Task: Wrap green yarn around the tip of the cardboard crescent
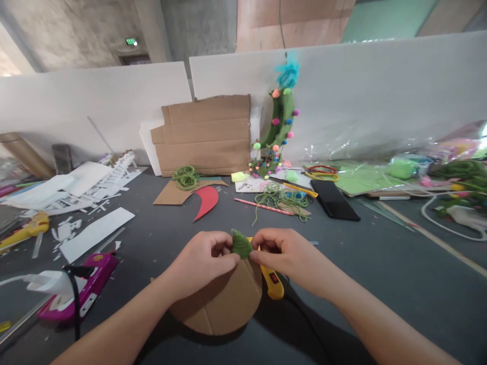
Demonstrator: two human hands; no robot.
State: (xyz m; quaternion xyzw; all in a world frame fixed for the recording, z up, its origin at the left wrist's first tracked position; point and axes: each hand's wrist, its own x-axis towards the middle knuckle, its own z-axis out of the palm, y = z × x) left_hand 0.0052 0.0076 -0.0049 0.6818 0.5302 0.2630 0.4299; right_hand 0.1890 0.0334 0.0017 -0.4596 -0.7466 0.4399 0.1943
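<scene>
A brown cardboard piece (222,306) with a rounded lower edge is held up over the dark table in front of me. Green yarn (241,244) covers its pointed tip. My left hand (203,261) pinches the piece at the left side of that tip, thumb against the yarn's edge. From the right, my right hand (289,253) is closed on the same tip, thumb and forefinger at the yarn. A yellow hot glue gun (274,285) with a red switch lies behind the piece, just under my right hand, and is partly hidden.
Beyond my hands lie a red crescent (207,202), green yarn (185,177), a box cutter (299,187) and a black phone (335,200). A pompom-covered green crescent (291,119) hangs behind. On the left are a magenta power strip (97,268) and paper scraps (97,233).
</scene>
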